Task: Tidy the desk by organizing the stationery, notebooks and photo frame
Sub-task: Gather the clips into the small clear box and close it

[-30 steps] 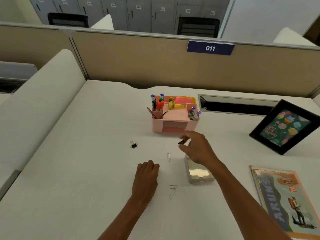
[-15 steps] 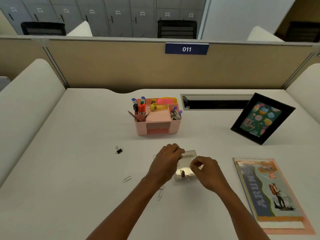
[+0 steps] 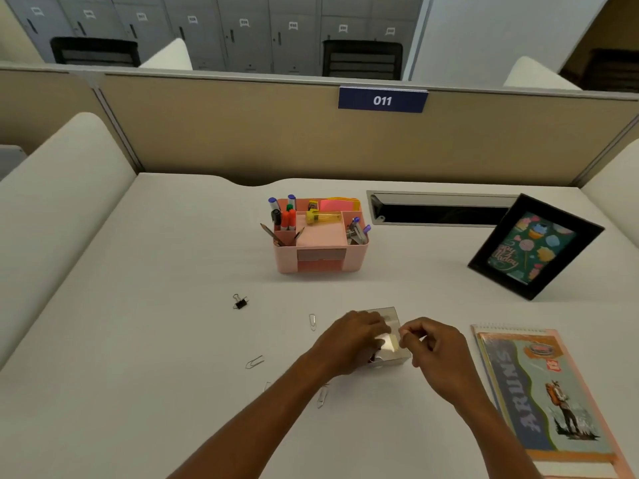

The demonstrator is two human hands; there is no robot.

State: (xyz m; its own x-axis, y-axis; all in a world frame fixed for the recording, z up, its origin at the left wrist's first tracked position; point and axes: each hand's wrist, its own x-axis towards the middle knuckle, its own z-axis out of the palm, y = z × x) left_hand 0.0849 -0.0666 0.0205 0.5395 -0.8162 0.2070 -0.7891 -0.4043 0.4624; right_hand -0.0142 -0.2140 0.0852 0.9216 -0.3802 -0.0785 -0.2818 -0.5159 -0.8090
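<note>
A small clear box (image 3: 391, 315) sits on the white desk (image 3: 138, 340), near the front middle. My left hand (image 3: 356, 340) lies over its left half with fingers curled down; what they hold is hidden. My right hand (image 3: 432, 344) pinches the box's right rim between thumb and forefinger. A black binder clip (image 3: 239, 301) and three loose paper clips (image 3: 312, 321) (image 3: 255, 362) (image 3: 322, 397) lie to the left. The pink organizer (image 3: 321, 264) holds pens and sticky notes. A black photo frame (image 3: 536, 247) stands at the right, with a notebook (image 3: 543, 392) in front of it.
A beige partition (image 3: 242, 133) with a blue "011" plate closes off the back of the desk. A cable slot (image 3: 439, 212) opens behind the frame. White padded side panels (image 3: 52, 209) flank the desk on both sides.
My right hand carried a binder clip from near the organizer back to the clear box and let it go there. My left hand left the desk and moved over the box.
</note>
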